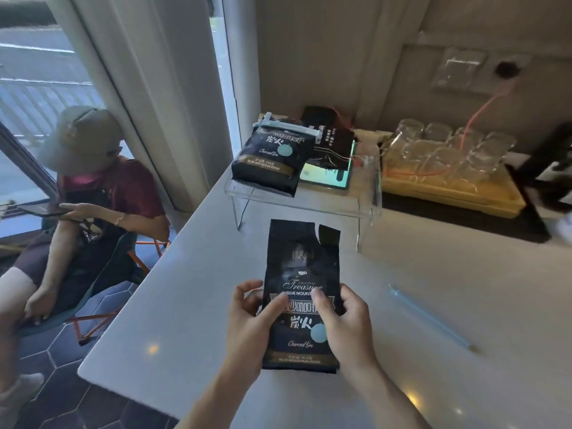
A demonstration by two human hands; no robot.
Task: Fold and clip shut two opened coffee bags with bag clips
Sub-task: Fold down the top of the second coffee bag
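- I have the second coffee bag [301, 292] lying flat on the white table [185, 305], face up, with its torn open top pointing away from me toward the clear acrylic stand [368, 193].
- My left hand [250, 323] grips the bag's left edge, thumb laid across the printed front and fingers curled at the side.
- My right hand [343, 323] does the same on the right edge, thumb pressed on the front near the lettering.
- The first bag [272, 156] sits on the stand with a pale blue clip [288, 126] across its folded top, so I judge that half of the job is done.
- The step in hand looks like squaring and flattening this bag before the fold; the top is not yet folded over.
- Next I would need to slide both hands up to the ragged top, press the air out, and roll the top down toward me in an even band.
- The other blue clip [430, 320] lies on the table to my right, well apart from the bag, so one hand must hold the fold while the other reaches for it.
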